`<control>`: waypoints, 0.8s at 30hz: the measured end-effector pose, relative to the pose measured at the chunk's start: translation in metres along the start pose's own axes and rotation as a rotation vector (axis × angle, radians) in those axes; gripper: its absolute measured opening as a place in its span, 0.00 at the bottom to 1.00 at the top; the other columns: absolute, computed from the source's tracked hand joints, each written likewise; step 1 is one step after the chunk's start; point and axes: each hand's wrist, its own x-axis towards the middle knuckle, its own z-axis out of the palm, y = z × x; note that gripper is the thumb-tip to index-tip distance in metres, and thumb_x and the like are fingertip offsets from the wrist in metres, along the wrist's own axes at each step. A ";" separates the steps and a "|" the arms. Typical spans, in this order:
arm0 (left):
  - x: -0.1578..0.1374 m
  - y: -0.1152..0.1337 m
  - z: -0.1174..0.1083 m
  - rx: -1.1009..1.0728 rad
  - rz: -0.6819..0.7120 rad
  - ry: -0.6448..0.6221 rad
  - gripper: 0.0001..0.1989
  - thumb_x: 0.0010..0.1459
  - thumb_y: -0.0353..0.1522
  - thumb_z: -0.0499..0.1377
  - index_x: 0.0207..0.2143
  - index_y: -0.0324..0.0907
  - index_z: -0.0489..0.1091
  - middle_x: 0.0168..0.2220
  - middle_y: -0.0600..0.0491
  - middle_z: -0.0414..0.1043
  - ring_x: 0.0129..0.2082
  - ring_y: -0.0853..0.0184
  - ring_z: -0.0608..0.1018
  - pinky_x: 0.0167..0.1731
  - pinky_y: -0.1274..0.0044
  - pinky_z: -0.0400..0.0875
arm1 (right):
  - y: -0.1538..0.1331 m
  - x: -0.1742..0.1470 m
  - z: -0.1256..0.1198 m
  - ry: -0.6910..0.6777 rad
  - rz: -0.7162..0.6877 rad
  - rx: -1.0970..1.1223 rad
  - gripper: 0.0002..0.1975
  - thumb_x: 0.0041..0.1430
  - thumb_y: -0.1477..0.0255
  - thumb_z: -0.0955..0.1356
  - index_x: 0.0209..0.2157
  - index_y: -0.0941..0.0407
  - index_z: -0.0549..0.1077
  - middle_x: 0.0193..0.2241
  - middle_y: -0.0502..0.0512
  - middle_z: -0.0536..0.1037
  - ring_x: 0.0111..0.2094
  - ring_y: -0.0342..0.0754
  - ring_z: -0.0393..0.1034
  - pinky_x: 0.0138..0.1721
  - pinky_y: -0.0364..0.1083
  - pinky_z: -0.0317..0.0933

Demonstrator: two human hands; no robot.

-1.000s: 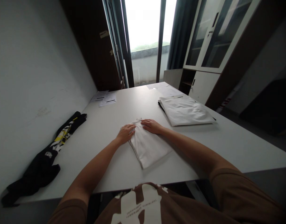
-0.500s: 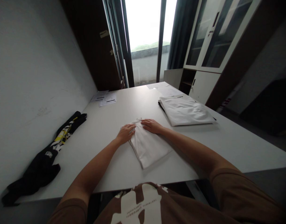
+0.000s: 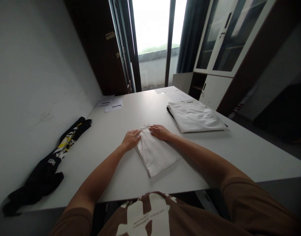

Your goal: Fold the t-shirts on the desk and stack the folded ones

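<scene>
The left hand (image 3: 131,140) lies palm down at the far left corner of a folded white cloth (image 3: 159,157), fingers stretched out with the thumb on the fabric; the right hand (image 3: 160,132) rests flat across the top of the far edge, its fingers loosely together. Neither is closed round anything that I can see, though I can't tell whether a fingertip is tucked under the edge. The cloth sits on the white table (image 3: 138,109), between the two forearms, one corner pointing back toward the person's brown shirt (image 3: 182,214).

I'd judge it light and limp, with nothing about it to break. It looks smooth enough to slide on the tabletop, and its layers would likely slip apart if only the top one were pinched. The better hold seems to be both side edges, fingers beneath the whole stack and thumbs above.

No label shows on it, nor on the folded white pile (image 3: 197,116) farther right. The black garment (image 3: 42,177) by the wall carries pale letters I can't make out for certain. The shirt's small lines are upside down and unreadable from here, and the print on the papers (image 3: 113,103) is too tiny.
</scene>
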 end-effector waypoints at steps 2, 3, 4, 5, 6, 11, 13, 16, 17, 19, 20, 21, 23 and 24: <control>0.001 -0.011 0.001 0.020 -0.089 -0.049 0.26 0.74 0.45 0.46 0.69 0.49 0.61 0.71 0.47 0.59 0.70 0.53 0.61 0.68 0.52 0.51 | 0.000 0.000 0.000 -0.010 0.004 -0.005 0.23 0.72 0.59 0.63 0.62 0.50 0.73 0.62 0.56 0.73 0.66 0.54 0.63 0.67 0.55 0.53; 0.002 -0.017 0.002 0.028 -0.131 -0.066 0.27 0.74 0.47 0.44 0.70 0.50 0.60 0.72 0.48 0.57 0.71 0.52 0.59 0.68 0.50 0.50 | 0.000 0.001 0.000 -0.014 0.004 -0.006 0.23 0.72 0.59 0.64 0.63 0.50 0.73 0.63 0.56 0.73 0.66 0.54 0.62 0.67 0.55 0.54; 0.002 -0.022 0.002 0.035 -0.168 -0.075 0.27 0.74 0.47 0.43 0.70 0.51 0.60 0.72 0.48 0.56 0.72 0.52 0.58 0.68 0.50 0.49 | 0.001 0.001 0.000 -0.016 0.006 -0.008 0.23 0.72 0.59 0.64 0.63 0.50 0.73 0.63 0.55 0.73 0.66 0.53 0.62 0.67 0.54 0.54; 0.002 -0.026 0.002 0.043 -0.198 -0.076 0.27 0.74 0.48 0.43 0.69 0.51 0.60 0.73 0.48 0.55 0.72 0.51 0.57 0.68 0.50 0.49 | 0.001 0.001 0.001 -0.016 0.010 -0.009 0.23 0.72 0.59 0.64 0.63 0.50 0.73 0.63 0.56 0.73 0.66 0.53 0.62 0.67 0.54 0.54; 0.002 -0.029 0.002 0.051 -0.221 -0.070 0.28 0.74 0.48 0.42 0.69 0.51 0.61 0.73 0.48 0.55 0.72 0.51 0.56 0.68 0.50 0.49 | 0.001 0.001 0.001 -0.016 0.012 -0.010 0.23 0.71 0.59 0.64 0.63 0.50 0.73 0.63 0.56 0.73 0.66 0.53 0.62 0.67 0.54 0.54; 0.000 -0.030 0.001 0.057 -0.272 0.026 0.29 0.74 0.48 0.41 0.70 0.47 0.59 0.71 0.45 0.59 0.71 0.52 0.60 0.68 0.53 0.51 | 0.000 0.000 -0.001 0.016 -0.016 0.020 0.22 0.71 0.60 0.64 0.62 0.51 0.74 0.63 0.58 0.73 0.65 0.54 0.64 0.67 0.56 0.56; 0.000 -0.028 0.001 0.042 -0.249 0.069 0.29 0.75 0.46 0.40 0.70 0.46 0.59 0.70 0.46 0.61 0.70 0.54 0.61 0.69 0.56 0.52 | -0.002 -0.001 -0.003 0.040 -0.066 0.054 0.23 0.71 0.59 0.64 0.62 0.51 0.74 0.63 0.58 0.72 0.65 0.55 0.65 0.66 0.56 0.57; 0.000 -0.026 0.001 0.044 -0.194 0.074 0.27 0.75 0.46 0.42 0.69 0.46 0.61 0.69 0.46 0.62 0.70 0.55 0.62 0.69 0.58 0.52 | -0.006 -0.003 -0.006 0.035 -0.159 0.105 0.24 0.70 0.57 0.66 0.63 0.50 0.73 0.64 0.57 0.71 0.65 0.55 0.64 0.68 0.56 0.55; 0.000 -0.026 0.001 0.048 -0.179 0.058 0.27 0.75 0.46 0.43 0.68 0.46 0.62 0.69 0.46 0.62 0.70 0.55 0.61 0.69 0.57 0.52 | -0.006 -0.004 -0.007 0.018 -0.178 0.115 0.25 0.69 0.57 0.66 0.63 0.50 0.73 0.64 0.56 0.71 0.66 0.55 0.64 0.68 0.55 0.55; 0.000 -0.025 0.001 0.052 -0.148 0.029 0.27 0.74 0.46 0.45 0.67 0.45 0.64 0.69 0.45 0.62 0.70 0.54 0.61 0.69 0.56 0.52 | -0.007 -0.004 -0.007 -0.021 -0.179 0.116 0.26 0.69 0.56 0.66 0.64 0.49 0.72 0.64 0.56 0.71 0.66 0.55 0.63 0.68 0.55 0.54; 0.000 -0.025 0.002 0.050 -0.130 0.026 0.26 0.74 0.46 0.45 0.66 0.45 0.65 0.69 0.45 0.62 0.70 0.54 0.61 0.69 0.56 0.52 | -0.007 -0.003 -0.007 -0.037 -0.162 0.108 0.26 0.69 0.56 0.66 0.65 0.49 0.71 0.65 0.55 0.70 0.66 0.55 0.63 0.69 0.56 0.54; 0.000 -0.025 0.001 0.046 -0.111 0.033 0.26 0.74 0.46 0.46 0.66 0.45 0.65 0.69 0.46 0.62 0.70 0.54 0.61 0.69 0.56 0.52 | -0.007 -0.003 -0.007 -0.051 -0.139 0.096 0.27 0.70 0.56 0.65 0.65 0.49 0.70 0.66 0.55 0.69 0.67 0.55 0.62 0.69 0.56 0.53; 0.000 -0.024 0.001 0.037 -0.070 0.062 0.25 0.74 0.46 0.47 0.65 0.46 0.66 0.69 0.46 0.63 0.69 0.56 0.62 0.69 0.57 0.52 | -0.007 -0.002 -0.006 -0.077 -0.087 0.066 0.27 0.70 0.55 0.64 0.67 0.48 0.68 0.67 0.55 0.67 0.68 0.55 0.59 0.69 0.57 0.51; 0.000 -0.023 0.000 0.034 -0.050 0.075 0.24 0.74 0.45 0.48 0.65 0.46 0.67 0.68 0.47 0.63 0.69 0.56 0.63 0.69 0.58 0.53 | -0.008 -0.002 -0.006 -0.094 -0.064 0.051 0.28 0.70 0.55 0.63 0.68 0.47 0.67 0.68 0.54 0.65 0.69 0.55 0.58 0.70 0.57 0.50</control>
